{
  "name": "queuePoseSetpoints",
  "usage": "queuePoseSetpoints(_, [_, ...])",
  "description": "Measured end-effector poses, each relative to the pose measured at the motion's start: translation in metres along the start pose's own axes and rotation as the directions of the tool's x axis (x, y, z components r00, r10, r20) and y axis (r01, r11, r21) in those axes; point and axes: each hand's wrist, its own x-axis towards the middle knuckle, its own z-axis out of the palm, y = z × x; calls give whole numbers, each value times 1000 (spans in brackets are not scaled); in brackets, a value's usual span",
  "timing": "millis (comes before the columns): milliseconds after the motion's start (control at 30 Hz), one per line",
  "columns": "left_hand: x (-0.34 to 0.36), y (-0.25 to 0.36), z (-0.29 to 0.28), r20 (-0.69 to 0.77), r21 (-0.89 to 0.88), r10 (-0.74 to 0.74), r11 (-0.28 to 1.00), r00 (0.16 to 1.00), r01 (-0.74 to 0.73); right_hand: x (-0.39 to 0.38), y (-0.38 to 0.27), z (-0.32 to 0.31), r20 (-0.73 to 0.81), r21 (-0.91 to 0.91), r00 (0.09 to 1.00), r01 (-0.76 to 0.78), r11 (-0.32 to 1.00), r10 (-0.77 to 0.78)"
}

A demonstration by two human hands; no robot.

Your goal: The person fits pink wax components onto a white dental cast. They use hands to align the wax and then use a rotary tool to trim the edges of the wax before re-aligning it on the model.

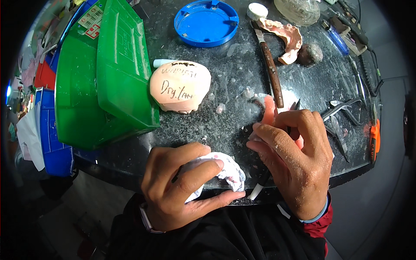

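Observation:
My left hand (pixel 177 186) is closed round a white horseshoe-shaped cast (pixel 232 173) with pink and dark marks, low in the centre of the head view, at the bench's front edge. My right hand (pixel 299 160) is closed to its right, fingertips together beside a pink piece (pixel 269 106); what they pinch is mostly hidden. A black-and-white pen-like tool (pixel 258 189) passes beneath that hand. A wooden-handled knife (pixel 273 73) lies just beyond it. Left of these sits a pale pink rounded block (pixel 180 91) with writing on it.
A green container (pixel 76 95) and blue bins (pixel 52 143) line the left of the dark bench (pixel 229 78). A blue lid (pixel 206 24), white cap (pixel 257 11), pink horseshoe piece (pixel 292 39) and dark lump (pixel 310 55) are at the back. Pliers (pixel 337 130) and an orange-handled tool (pixel 374 143) lie right.

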Motion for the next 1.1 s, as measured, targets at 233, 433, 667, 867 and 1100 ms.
queuePoseSetpoints(233, [0, 5, 0, 24, 48, -40, 998, 999, 39, -7, -6, 5, -91, -26, 993, -73, 997, 71])
queuePoseSetpoints(433, [0, 12, -11, 90, -2, -109, 994, 990, 109, -5, -10, 13, -245, 6, 961, -133, 991, 131])
queuePoseSetpoints(667, [4, -3, -51, 441, -204, -49, 967, 896, 153, -9, -13, 11, -293, -13, 945, -155, 988, 144])
queuePoseSetpoints(867, [14, -11, -52, 504, -276, -10, 946, 863, 172, -28, -10, 2, -407, 375, 908, 65, 925, 101])
queuePoseSetpoints(1100, [18, -11, -47, 536, -273, -37, 938, 843, 215, -44, -20, 13, -305, 170, 942, 199, 965, -141])
